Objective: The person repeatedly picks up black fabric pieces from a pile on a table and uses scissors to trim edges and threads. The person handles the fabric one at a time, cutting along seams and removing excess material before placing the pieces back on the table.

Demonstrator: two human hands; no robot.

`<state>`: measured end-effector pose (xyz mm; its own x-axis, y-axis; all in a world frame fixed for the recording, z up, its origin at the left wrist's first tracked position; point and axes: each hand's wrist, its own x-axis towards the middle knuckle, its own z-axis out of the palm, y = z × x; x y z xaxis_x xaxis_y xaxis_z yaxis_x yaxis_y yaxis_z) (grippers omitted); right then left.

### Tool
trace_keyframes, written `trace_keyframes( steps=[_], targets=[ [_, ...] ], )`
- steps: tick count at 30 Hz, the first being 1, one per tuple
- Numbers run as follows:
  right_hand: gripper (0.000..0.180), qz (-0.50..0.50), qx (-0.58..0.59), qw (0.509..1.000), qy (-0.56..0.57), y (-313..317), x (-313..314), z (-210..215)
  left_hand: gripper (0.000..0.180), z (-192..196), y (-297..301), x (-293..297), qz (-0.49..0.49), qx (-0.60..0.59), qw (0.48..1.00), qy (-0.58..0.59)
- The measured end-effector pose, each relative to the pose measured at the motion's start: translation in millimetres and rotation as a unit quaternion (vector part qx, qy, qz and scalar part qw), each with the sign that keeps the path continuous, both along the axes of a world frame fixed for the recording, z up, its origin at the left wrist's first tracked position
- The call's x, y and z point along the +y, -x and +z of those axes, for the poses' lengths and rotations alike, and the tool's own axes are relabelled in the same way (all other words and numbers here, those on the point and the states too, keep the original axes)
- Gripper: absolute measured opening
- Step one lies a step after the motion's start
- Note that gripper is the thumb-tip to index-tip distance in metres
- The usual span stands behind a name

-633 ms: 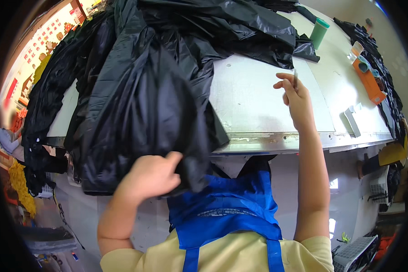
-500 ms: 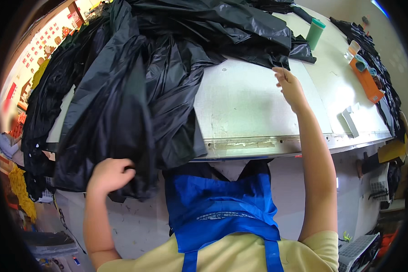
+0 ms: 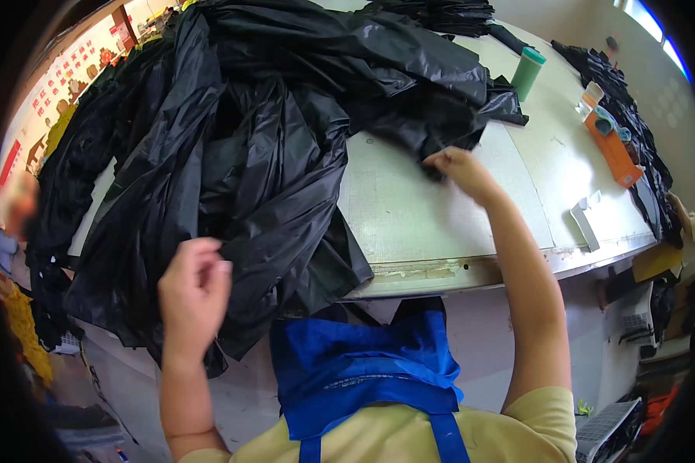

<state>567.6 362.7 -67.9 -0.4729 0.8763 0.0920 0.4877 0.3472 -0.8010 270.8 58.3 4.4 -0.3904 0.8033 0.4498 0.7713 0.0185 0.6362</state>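
A large heap of shiny black fabric (image 3: pixel 278 170) lies over the table and hangs down past its front edge on the left. My left hand (image 3: pixel 197 285) is over the hanging folds, with its fingers loosely bent, the thumb apart and nothing visible in it. Farther forward, my right hand (image 3: pixel 462 171) pinches a blurred lower corner of the black fabric above the table. A thin line shows near its fingertips, too faint to identify.
The pale table (image 3: pixel 432 224) has a worn front edge. On its right are a green cup (image 3: pixel 528 73), an orange box (image 3: pixel 616 150) and a folded white piece (image 3: pixel 585 224). More black fabric (image 3: pixel 610 85) lies along the far right. A person (image 3: pixel 15 216) is at the left rim.
My right hand has moved left and toward me, drawing the black fabric's corner with it. My left hand has lifted off the hanging fabric and turned, and those folds have spread.
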Motion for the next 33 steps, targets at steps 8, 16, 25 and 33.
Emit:
trace_keyframes(
  steps=[8, 16, 25, 33],
  targets=[
    [0.022, 0.271, 0.106, 0.957, 0.006, 27.5, -186.6, 61.2, 0.052, -31.3, -74.4, 69.2, -0.273, 0.052, 0.959, -0.057],
    [0.063, -0.004, 0.163, 0.942, -0.293, 8.6, -205.6, 35.3, 0.016, -32.2, -58.6, 28.7, -0.242, -0.299, 0.922, -0.03],
    [0.036, 0.09, 0.246, 0.946, -0.189, 7.8, -195.8, 22.3, 0.031, -28.5, -38.5, -11.2, -0.183, -0.278, 0.939, -0.082],
    [0.013, 0.162, 0.25, 0.951, -0.084, 16.1, -199.0, 39.1, 0.022, 13.1, -52.4, -32.2, -0.184, 0.086, 0.968, -0.148]
  ],
)
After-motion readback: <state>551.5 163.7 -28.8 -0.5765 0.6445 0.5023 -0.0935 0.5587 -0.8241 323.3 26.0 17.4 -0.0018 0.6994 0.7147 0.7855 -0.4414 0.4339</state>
